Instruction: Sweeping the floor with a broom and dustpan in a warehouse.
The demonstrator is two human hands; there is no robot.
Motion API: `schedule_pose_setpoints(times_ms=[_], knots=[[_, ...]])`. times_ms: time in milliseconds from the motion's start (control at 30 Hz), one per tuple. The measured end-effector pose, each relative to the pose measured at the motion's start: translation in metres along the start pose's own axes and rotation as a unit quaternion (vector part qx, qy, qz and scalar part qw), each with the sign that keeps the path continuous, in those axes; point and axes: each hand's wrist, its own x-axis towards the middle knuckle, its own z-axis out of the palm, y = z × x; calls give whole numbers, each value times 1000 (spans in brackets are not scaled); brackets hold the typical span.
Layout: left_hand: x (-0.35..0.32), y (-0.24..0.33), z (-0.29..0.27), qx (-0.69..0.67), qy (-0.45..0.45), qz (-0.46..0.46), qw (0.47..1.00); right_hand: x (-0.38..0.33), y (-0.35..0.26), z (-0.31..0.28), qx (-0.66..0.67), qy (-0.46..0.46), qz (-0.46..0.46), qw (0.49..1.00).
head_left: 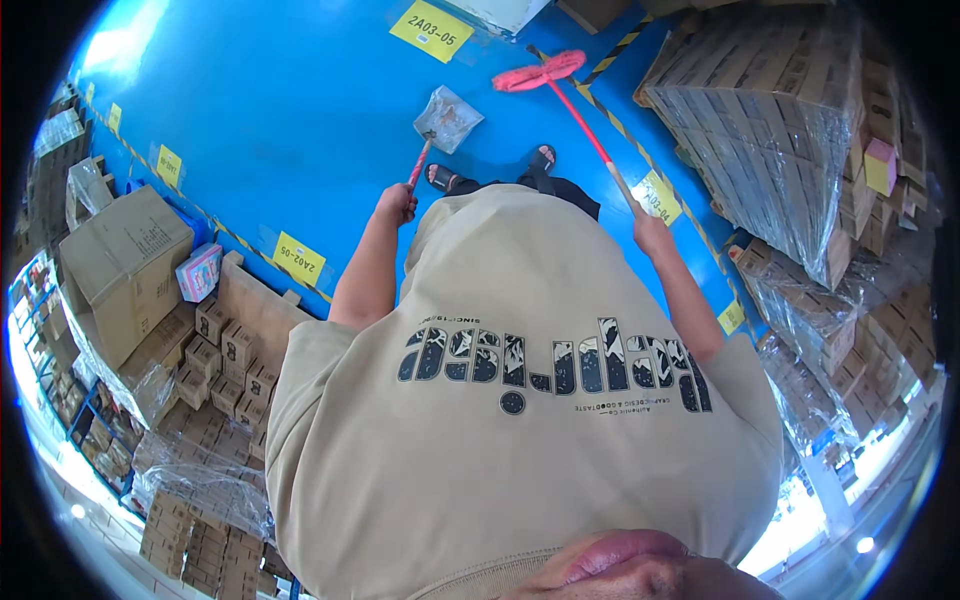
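Note:
My left hand (397,203) is closed round the red patterned handle of a long-handled dustpan (455,122). The dustpan's grey, scuffed pan rests on the blue floor just ahead of my left foot. My right hand (652,235) grips the pale end of a broom (585,125), whose pole turns pinkish red farther along. Its wide pink head (540,73) lies on the floor ahead and to the right, beyond the dustpan and apart from it. Both arms are stretched out low at my sides, and my feet (440,177) in dark sandals stand between the two handles.
At right stands a tall pallet stack of film-wrapped cartons (765,110). Cartons (130,260) and a wooden crate side (260,310) crowd the left. Yellow floor labels (432,30) and black-and-yellow tape (625,135) mark the blue floor (290,120).

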Motion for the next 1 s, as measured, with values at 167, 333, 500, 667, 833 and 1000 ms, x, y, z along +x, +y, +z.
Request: schedule_pose_setpoints(times_ms=[167,333,500,667,833,1000], knots=[[6,0,10,-6,8,-1,1000,-36,25,-12,-5,-27,29,999],[2,10,37,8,25,9,1000,-41,52,3,170,97,-48,979],[7,24,61,77,6,17,997,-15,47,7,233,87,-11,968],[-1,40,93,84,9,16,996,-8,31,-21,320,-25,31,947],[3,51,120,149,28,15,988,-3,45,-24,273,-89,111,951],[21,50,129,118,35,1,992,15,96,3,33,57,73,995]])
